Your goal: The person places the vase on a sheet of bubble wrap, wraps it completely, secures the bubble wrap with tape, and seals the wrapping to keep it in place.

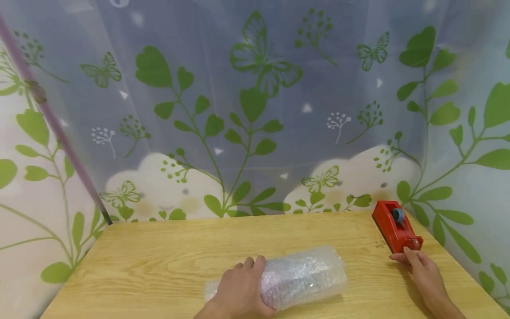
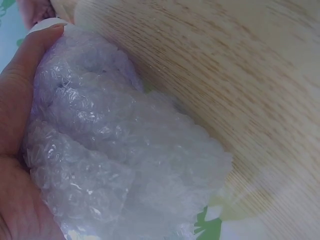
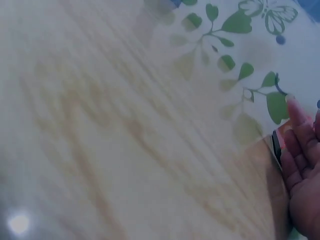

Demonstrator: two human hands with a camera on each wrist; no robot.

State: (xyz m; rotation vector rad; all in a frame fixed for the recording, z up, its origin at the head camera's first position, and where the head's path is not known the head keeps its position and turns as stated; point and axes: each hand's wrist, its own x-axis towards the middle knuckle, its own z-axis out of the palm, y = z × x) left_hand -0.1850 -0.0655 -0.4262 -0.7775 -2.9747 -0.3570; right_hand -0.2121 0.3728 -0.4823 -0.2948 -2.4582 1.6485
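Observation:
A roll-shaped bundle in clear bubble wrap (image 1: 304, 279) lies across the front of the wooden table. My left hand (image 1: 244, 285) grips it near its left end, fingers over the top and thumb along the near side. In the left wrist view the bubble wrap (image 2: 110, 135) fills the palm, and something purplish shows through the layers. At the right stands a red tape dispenser (image 1: 392, 226) with a small roll of tape (image 1: 398, 215). My right hand (image 1: 426, 270) is at its near end, fingertips right at the cutter. Fairly straight fingers (image 3: 297, 117) show in the right wrist view.
The wooden table (image 1: 167, 248) reaches back to a curtain (image 1: 223, 110) printed with green leaves and butterflies. More of this fabric hangs at both sides. A slanting pole (image 1: 59, 124) stands at the left back corner.

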